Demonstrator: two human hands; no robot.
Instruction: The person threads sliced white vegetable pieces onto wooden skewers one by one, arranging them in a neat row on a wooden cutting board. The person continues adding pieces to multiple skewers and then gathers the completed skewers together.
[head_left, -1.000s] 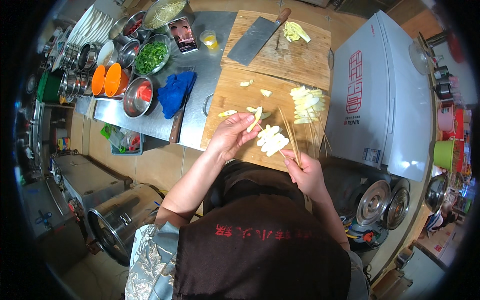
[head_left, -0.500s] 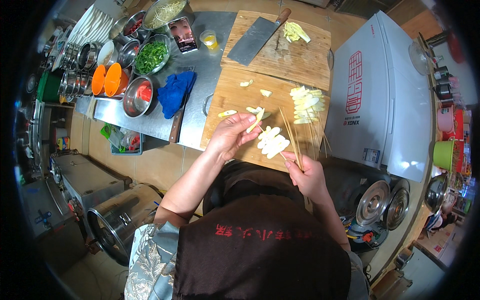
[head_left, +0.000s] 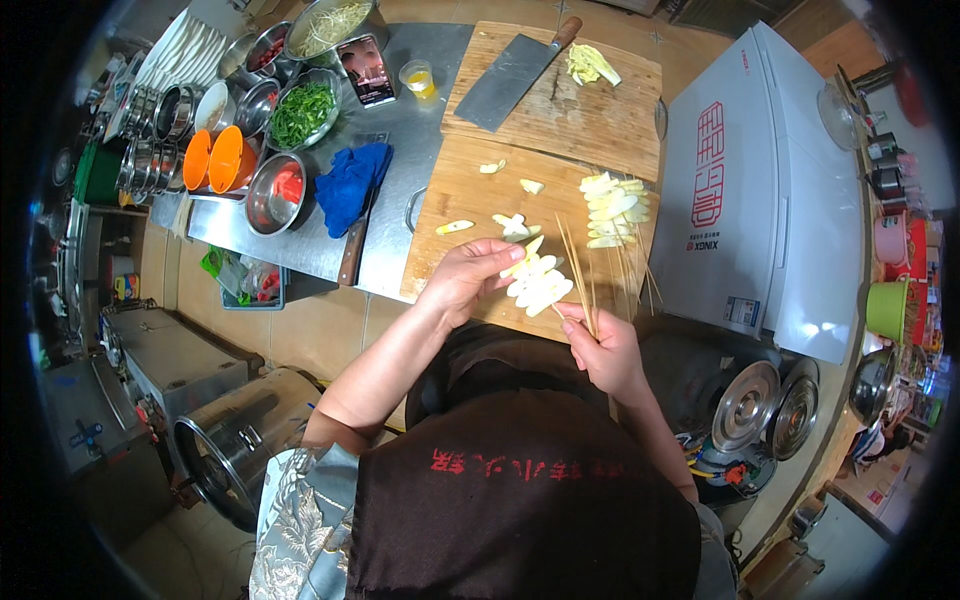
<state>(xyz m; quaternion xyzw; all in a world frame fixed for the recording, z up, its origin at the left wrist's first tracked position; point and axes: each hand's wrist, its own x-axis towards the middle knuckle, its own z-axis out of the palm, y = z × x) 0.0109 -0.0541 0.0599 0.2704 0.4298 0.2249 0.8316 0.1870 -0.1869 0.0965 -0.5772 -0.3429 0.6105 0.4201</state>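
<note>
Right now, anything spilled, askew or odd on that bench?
Mostly tidy. A few pale slices lie scattered on the cutting board, apart from the stack. The cleaver rests flat on the second board, blade well inside the edge.

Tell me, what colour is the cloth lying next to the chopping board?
The cloth is bright blue, seen best in the head view.

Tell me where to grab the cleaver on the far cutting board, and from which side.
Take the cleaver by its wooden handle, which points to the far right corner of the far cutting board. Come from the right: the handle end lies free there, while the broad flat blade lies flush on the wood and offers no safe edge.
</note>
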